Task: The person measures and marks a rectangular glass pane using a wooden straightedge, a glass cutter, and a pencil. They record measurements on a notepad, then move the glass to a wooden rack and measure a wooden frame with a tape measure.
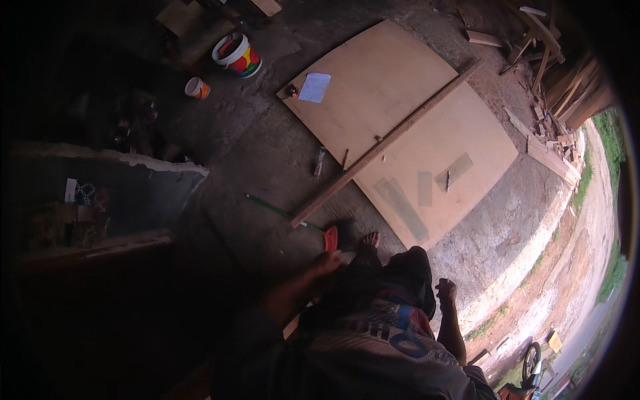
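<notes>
My left hand hangs in shadow with its fingers curled, just below a red broom head on a green handle lying on the floor. A pale sliver shows by its fingertips; I cannot make out what it is. My right hand hangs at my right side, fingers curled in, with nothing visible in it. Ahead of my bare foot lie pale wooden boards, with a long wooden batten laid diagonally across them. Dark rectangular strips and a small pen-like tool rest on the near board.
A white sheet of paper lies at the far board's left corner. A colourful bucket and a small orange-and-white tub stand at far left. Scrap wood is heaped at right, near the floor's edge. A motorcycle wheel shows at lower right.
</notes>
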